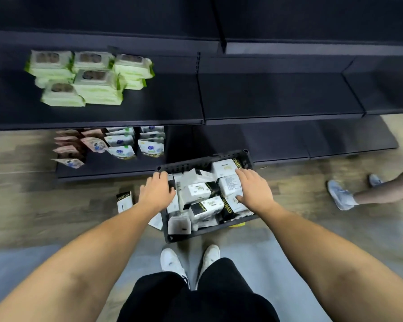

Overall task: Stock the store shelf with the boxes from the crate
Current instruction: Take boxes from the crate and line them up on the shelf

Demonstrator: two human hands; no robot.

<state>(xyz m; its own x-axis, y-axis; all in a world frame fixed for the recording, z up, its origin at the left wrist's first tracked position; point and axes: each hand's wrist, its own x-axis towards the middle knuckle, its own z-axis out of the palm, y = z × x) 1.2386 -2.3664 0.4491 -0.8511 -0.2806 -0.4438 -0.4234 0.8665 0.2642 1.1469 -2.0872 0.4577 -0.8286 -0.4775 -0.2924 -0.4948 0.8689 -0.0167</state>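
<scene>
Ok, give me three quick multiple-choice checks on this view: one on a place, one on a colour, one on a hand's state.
1. Where is the crate?
A. on the floor in front of the shelf
B. up on the shelf
C. on a trolley

2. What colour are the packs on the shelf?
A. red
B. green and white
C. blue

3. What is the right hand doing?
A. lying with spread fingers on the boxes in the crate
B. lifting a box to the shelf
C. hanging at the person's side

Answers:
1 A: the crate stands on the floor, below the shelf.
2 B: the packs are white with green edges.
3 A: the right hand's fingers lie straight across the boxes.
</scene>
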